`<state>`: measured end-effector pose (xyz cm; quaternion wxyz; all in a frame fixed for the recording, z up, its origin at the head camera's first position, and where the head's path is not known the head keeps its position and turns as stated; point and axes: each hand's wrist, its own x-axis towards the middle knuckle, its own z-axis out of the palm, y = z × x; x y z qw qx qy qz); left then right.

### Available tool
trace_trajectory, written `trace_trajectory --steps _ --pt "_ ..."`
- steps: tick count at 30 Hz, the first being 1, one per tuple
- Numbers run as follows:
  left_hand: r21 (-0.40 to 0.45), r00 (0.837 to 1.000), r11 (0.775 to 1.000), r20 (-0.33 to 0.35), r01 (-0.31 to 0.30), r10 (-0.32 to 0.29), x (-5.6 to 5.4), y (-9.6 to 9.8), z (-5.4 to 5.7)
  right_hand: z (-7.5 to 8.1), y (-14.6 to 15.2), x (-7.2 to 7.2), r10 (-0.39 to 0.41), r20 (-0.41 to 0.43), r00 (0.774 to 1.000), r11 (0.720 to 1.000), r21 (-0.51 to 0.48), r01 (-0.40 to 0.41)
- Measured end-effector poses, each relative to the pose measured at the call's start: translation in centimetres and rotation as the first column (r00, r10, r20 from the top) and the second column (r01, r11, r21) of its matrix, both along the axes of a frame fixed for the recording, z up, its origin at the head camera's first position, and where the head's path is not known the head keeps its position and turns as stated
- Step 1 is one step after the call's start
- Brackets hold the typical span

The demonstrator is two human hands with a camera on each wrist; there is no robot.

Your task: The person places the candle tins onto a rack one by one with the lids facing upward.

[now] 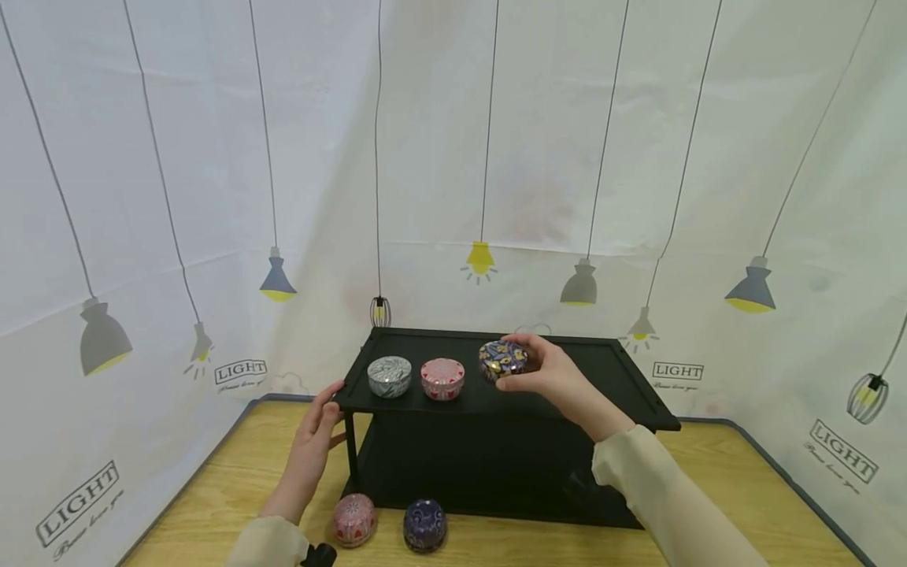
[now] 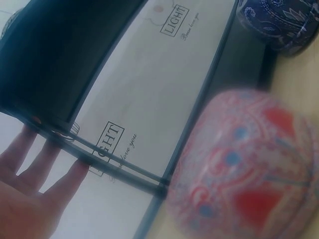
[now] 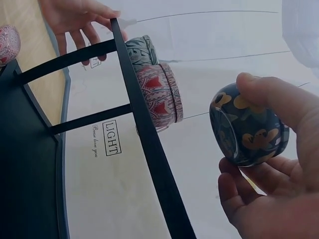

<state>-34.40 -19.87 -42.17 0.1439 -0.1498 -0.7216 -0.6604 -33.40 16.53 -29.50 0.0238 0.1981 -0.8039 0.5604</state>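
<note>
My right hand [image 1: 542,366] grips a round tin [image 3: 251,127] patterned with yellow flowers on dark blue, held above the top of a black two-tier shelf [image 1: 496,465]. In the right wrist view this tin is apart from the shelf board. Left of it on the top board stand a pink tin [image 1: 442,379] with red hearts and a grey-green leaf-patterned tin [image 1: 390,376]. My left hand [image 1: 312,437] touches the shelf's left end with its fingers extended, as the left wrist view [image 2: 45,184] also shows.
On the wooden table [image 1: 255,449] before the shelf sit a pink-red tin [image 1: 354,520] and a dark purple-blue tin [image 1: 425,525]. A white backdrop [image 1: 439,157] printed with hanging lamps surrounds the table at the back and sides.
</note>
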Motion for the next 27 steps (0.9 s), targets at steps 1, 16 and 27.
trace_trajectory --steps 1,16,27 --pt "-0.001 1.000 1.000 -0.001 0.001 -0.001 0.03 0.00 -0.01 -0.02 -0.02 -0.05 -0.003 0.003 1.000 1.000 0.000 0.003" --pt "0.013 1.000 1.000 0.000 0.008 -0.008 -0.01 -0.18 0.04 -0.17 -0.29 -0.72 -0.028 -0.001 1.000 0.998 0.053 0.028" --pt "0.019 1.000 1.000 0.005 0.010 -0.010 0.09 -0.11 0.05 -0.63 -0.27 -0.92 -0.036 -0.005 0.999 0.996 0.079 0.037"
